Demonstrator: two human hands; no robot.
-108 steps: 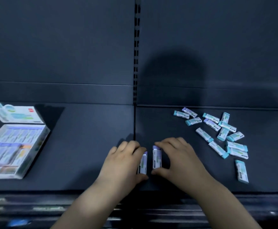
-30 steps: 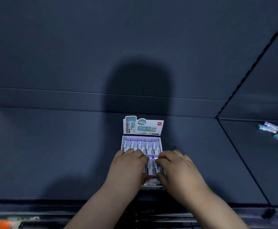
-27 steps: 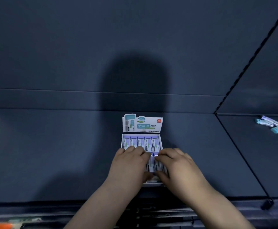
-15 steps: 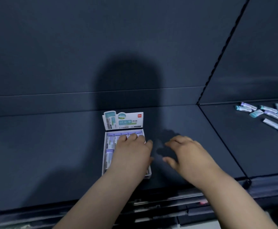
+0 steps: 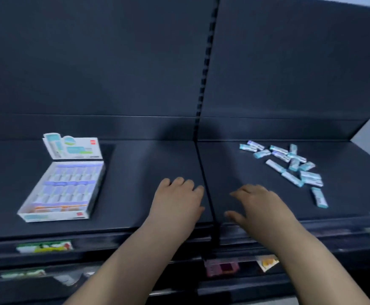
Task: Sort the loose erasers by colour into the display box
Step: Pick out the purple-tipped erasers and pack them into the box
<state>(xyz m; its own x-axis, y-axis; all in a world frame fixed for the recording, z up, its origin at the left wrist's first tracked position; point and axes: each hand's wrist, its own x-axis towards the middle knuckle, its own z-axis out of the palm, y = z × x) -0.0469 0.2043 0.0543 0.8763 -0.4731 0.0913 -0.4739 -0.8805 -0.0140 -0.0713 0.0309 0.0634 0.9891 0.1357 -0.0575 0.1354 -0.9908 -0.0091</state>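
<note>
The box (image 5: pixel 56 190) at left looks mostly filled, a scatter of erasers (image 5: pixel 289 166) remains upper right, and both the left hand (image 5: pixel 177 201) and right hand (image 5: pixel 258 205) are empty, fingers loosely spread.

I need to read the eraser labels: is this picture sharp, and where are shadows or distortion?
Head view: motion blur smears the display box and the loose erasers, so print is unreadable; the left hand and right hand look soft. Head view: a shadow lies on the back panel above the hands; the wide lens slants the shelf edges.
</note>
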